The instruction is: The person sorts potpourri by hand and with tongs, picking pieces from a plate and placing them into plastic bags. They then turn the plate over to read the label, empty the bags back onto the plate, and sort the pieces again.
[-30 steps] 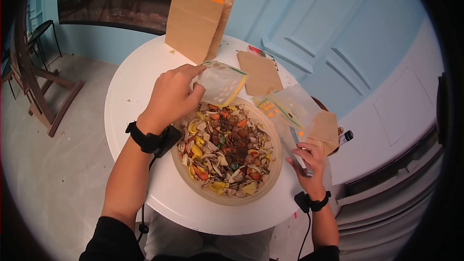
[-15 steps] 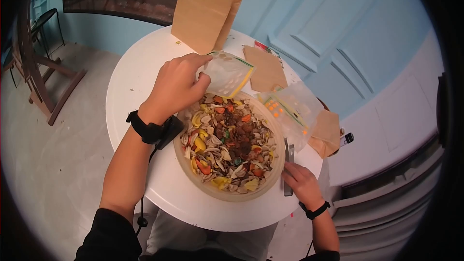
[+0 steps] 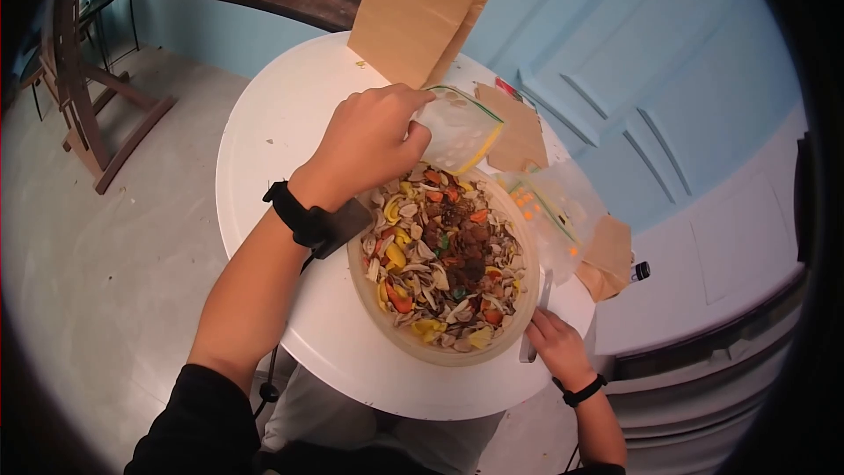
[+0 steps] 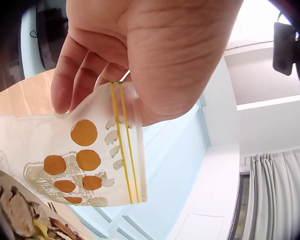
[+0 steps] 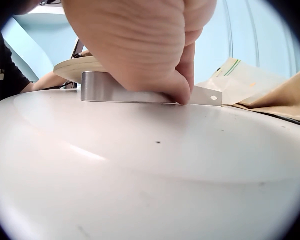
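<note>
My left hand [image 3: 365, 136] pinches a translucent zip bag [image 3: 466, 127] over the far side of a wide, shallow bowl [image 3: 440, 356]. Orange dots and a yellow zip strip show on this bag in the left wrist view. Dried petals and slices [image 3: 409, 286] fill the bowl, with brown cones and orange, yellow and green pieces among them. Beside the bowl's right rim, metal tongs [image 5: 102, 87] lie on the white table, their bent end toward the person. Thumb and fingers of my right hand [image 3: 563, 347] grip the tongs' side close to the tabletop.
An upright brown paper bag [image 3: 409, 13] stands at the table's far edge. Right of the left hand lie a flat brown paper piece [image 3: 519, 132], another zip bag [image 3: 563, 202] and a crumpled paper bag [image 3: 607, 255]. A wooden easel [image 3: 97, 97] stands on the floor at left.
My right hand has lowered the tongs from the air to the table beside the bowl. The left hand keeps its hold on the zip bag over the bowl. The head view has shifted.
</note>
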Demonstrator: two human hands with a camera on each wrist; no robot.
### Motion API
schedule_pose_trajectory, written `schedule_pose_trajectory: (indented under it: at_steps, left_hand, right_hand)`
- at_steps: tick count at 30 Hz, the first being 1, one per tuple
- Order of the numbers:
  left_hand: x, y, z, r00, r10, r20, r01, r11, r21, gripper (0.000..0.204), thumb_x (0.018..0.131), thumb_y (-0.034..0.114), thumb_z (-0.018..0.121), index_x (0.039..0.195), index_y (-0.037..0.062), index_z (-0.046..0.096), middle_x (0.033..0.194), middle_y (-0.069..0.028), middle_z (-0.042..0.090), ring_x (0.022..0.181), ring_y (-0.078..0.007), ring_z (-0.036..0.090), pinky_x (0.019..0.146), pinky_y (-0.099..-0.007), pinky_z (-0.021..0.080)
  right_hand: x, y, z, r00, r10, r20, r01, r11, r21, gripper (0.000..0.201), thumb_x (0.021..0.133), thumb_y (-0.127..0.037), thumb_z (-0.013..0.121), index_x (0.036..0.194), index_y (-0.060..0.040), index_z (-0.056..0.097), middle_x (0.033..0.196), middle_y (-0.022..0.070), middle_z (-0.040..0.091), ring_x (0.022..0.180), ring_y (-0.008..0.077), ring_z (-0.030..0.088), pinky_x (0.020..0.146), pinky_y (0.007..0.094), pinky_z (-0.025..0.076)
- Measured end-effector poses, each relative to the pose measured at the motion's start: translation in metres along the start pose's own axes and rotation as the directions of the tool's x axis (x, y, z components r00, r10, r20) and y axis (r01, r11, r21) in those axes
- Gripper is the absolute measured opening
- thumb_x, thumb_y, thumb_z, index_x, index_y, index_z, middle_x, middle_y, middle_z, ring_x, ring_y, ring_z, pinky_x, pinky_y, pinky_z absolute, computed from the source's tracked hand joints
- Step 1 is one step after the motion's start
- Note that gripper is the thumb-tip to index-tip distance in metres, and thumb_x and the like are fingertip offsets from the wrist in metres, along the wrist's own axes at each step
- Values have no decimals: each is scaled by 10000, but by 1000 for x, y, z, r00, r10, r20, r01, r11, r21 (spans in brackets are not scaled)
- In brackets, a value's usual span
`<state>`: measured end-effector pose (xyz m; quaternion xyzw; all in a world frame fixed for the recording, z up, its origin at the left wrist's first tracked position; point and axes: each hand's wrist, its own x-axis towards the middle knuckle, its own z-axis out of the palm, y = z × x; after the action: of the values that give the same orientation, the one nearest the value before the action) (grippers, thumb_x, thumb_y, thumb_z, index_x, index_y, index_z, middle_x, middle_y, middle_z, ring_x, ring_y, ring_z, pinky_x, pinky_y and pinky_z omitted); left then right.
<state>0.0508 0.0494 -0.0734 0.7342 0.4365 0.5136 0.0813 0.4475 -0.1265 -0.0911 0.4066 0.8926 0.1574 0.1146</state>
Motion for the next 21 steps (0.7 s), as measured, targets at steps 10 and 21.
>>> schedule_pose_trajectory:
  at_steps: [10,21]
  left_hand:
    - [0,0,4,1000,15,13,-15,1000,21,374,816,119,607,1147,-23,708,985,-203,722,695,-298,696,713,-384,550]
    - [-1,0,3,1000,-5,13,5,1000,-1,393,816,119,605,1165,-30,704,976,-203,719,672,-289,692,691,-376,553]
  right_hand:
    - [49,-12,-57,908,146,-392,-85,982,170,287,764,-27,697,1046,-79,706,1029,59,723,865,260,709,693,350,580]
    - [202,-51,-83,998,-29,-51,51,855,515,373,881,-172,703,1232,-63,635,1156,100,654,1102,304,616,897,421,523]
